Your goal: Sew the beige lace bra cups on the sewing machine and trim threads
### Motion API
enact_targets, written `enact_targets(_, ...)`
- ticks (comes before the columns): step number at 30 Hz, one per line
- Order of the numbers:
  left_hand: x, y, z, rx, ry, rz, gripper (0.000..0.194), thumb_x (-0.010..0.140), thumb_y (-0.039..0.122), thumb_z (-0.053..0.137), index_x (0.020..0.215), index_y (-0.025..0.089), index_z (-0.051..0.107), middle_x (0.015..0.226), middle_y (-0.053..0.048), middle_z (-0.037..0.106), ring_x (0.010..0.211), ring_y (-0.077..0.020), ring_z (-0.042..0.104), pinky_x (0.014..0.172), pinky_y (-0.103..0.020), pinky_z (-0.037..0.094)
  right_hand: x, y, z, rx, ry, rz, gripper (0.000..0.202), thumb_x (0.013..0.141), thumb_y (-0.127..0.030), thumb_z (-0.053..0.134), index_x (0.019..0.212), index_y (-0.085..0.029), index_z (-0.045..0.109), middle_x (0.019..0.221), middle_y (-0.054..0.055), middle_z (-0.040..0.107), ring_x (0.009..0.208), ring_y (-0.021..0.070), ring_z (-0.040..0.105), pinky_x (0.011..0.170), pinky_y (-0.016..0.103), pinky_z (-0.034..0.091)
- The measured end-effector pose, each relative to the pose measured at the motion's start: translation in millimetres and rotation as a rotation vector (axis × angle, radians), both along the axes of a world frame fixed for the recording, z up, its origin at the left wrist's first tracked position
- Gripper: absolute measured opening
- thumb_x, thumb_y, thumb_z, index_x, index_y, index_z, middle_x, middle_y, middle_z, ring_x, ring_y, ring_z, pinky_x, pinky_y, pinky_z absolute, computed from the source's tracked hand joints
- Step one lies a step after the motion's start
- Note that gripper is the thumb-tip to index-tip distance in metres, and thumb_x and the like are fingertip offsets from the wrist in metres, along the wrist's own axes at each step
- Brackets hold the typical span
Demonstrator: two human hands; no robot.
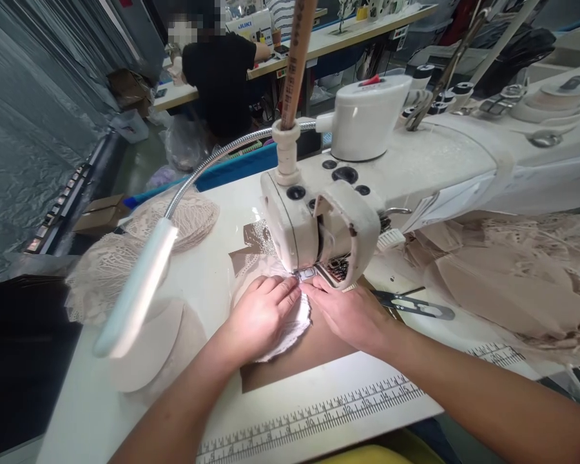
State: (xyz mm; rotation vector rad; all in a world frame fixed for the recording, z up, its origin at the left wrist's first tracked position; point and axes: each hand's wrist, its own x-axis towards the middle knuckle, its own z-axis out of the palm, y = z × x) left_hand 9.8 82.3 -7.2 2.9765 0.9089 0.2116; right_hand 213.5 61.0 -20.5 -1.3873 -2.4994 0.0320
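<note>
A white, round fabric piece with a scalloped edge (294,328) lies under the head of the sewing machine (299,225), close to the presser foot (305,274). My left hand (265,312) rests flat on top of it, fingers together and pointing at the foot. On the other side, the fingertips of my right hand (352,316) are pinched at the fabric's edge, right by the foot. Beneath both is a brown sheet (319,338) on the white table (222,399). The needle tip and the right fingertips' exact grip are partly hidden.
Thread snips (420,305) lie right of my right hand. Beige fabric pieces (512,277) are heaped at the right; lace pieces (174,219) are stacked left. A lamp (138,290) hangs over the left side. A printed ruler (319,419) runs along the front. A person (220,77) sits beyond.
</note>
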Motion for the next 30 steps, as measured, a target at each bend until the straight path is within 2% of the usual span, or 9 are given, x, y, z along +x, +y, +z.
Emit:
enact_targets(6,-0.8,1.6,-2.1,-0.011,-0.042,-0.001,0.032,0.092,0.020,0.044,0.120,0.012,0.058,0.121,-0.013,0.062,0.104,-0.0262,0.054,0.086,-0.042,0.046,1.5,-0.4,0.6,-0.012,0.035,0.030,0.032,0.083,-0.005,0.046,0.104,-0.018,0.067,0.098,0.007,0.064,0.079,0.0169,0.053,0.067,0.028,0.038)
enact_targets(10,-2.8,4.8,-1.4,-0.034,-0.054,-0.004,0.033,0.092,0.020,0.043,0.121,0.013,0.058,0.123,-0.012,0.061,0.106,-0.0272,0.053,0.087,-0.042,0.045,2.6,0.9,1.7,-0.039,0.042,0.041,0.030,0.084,-0.006,0.045,0.098,-0.018,0.068,0.093,0.005,0.064,0.073,0.0153,0.052,0.063,0.027,0.036)
enact_targets(17,-6.9,12.2,-1.7,-0.040,-0.071,0.016,0.037,0.089,0.020,0.045,0.123,0.013,0.056,0.123,-0.013,0.061,0.107,-0.0289,0.053,0.089,-0.045,0.044,0.5,2.5,7.9,-0.104,0.030,0.001,0.031,0.085,-0.009,0.045,0.103,-0.018,0.068,0.090,0.005,0.064,0.065,0.0132,0.050,0.055,0.026,0.034)
enact_targets(25,-7.7,10.6,-2.9,0.000,-0.069,0.081,0.033,0.091,0.024,0.043,0.118,0.013,0.058,0.114,-0.016,0.062,0.099,-0.0275,0.054,0.085,-0.043,0.044,0.2,5.8,4.2,-0.101,0.049,0.024,0.032,0.084,-0.006,0.043,0.100,-0.018,0.068,0.087,0.005,0.065,0.073,0.0158,0.057,0.066,0.027,0.042)
enact_targets(30,-7.3,4.1,1.4,-0.032,-0.095,0.047,0.033,0.091,0.030,0.044,0.118,0.016,0.058,0.114,-0.015,0.058,0.093,-0.0251,0.053,0.085,-0.043,0.043,1.8,5.3,2.8,-0.037,0.094,-0.039,0.031,0.086,-0.007,0.040,0.100,-0.015,0.067,0.083,0.008,0.067,0.076,0.0198,0.060,0.070,0.032,0.043)
